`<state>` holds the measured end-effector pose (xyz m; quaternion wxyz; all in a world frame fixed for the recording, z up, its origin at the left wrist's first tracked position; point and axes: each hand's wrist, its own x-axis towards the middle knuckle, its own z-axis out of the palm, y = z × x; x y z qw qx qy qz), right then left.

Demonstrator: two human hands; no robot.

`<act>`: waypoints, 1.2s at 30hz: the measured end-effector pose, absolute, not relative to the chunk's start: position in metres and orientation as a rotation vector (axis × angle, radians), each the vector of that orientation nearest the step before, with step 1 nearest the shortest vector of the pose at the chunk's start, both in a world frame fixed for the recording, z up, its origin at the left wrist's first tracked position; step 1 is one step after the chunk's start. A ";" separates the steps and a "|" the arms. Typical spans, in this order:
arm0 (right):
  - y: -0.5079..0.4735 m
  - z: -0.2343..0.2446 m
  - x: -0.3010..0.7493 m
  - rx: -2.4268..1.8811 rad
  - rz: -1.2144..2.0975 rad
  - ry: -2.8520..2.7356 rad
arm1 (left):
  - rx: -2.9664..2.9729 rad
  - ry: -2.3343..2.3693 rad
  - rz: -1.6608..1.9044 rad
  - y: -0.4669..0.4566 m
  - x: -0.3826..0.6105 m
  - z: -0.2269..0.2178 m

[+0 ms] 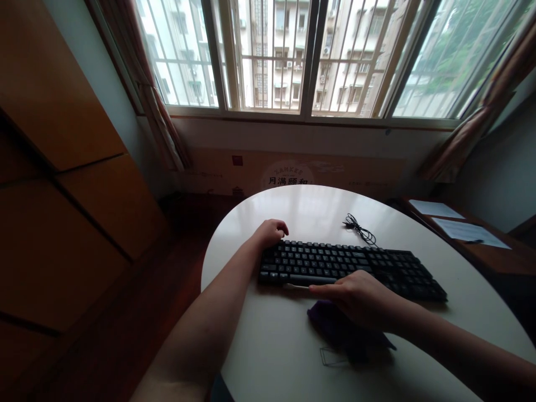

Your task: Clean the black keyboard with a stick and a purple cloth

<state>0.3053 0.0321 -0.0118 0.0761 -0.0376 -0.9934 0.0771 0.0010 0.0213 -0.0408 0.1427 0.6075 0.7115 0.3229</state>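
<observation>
Left hand (272, 232) half-curled at back-left corner of keyboard (318, 259), grip unclear | right hand (360, 297) closed round slim pale tool (296, 287), beside front edge | keyboard on white counter (263, 340) | likely best: brace keyboard, tool low, strokes light

The right hand (363, 296) hides part of the black keyboard (322, 258).

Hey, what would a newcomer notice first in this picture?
Probably the black keyboard on the white table, the left hand at its left end and the right hand holding a slim tool by its near edge. The bright barred window across the top also stands out, as does the purple cloth nearer the camera.
</observation>
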 end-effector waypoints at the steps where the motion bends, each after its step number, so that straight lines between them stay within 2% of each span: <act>1: 0.034 -0.012 0.308 -0.112 0.241 -2.979 | 1.754 2.057 0.931 0.021 0.001 -0.041; 23: 0.001 -0.016 0.256 -0.091 0.076 -2.970 | 1.843 2.118 0.897 0.021 0.001 -0.042; 36: 0.030 -0.029 0.324 -0.227 0.174 -2.927 | 1.832 2.129 0.908 0.020 0.001 -0.040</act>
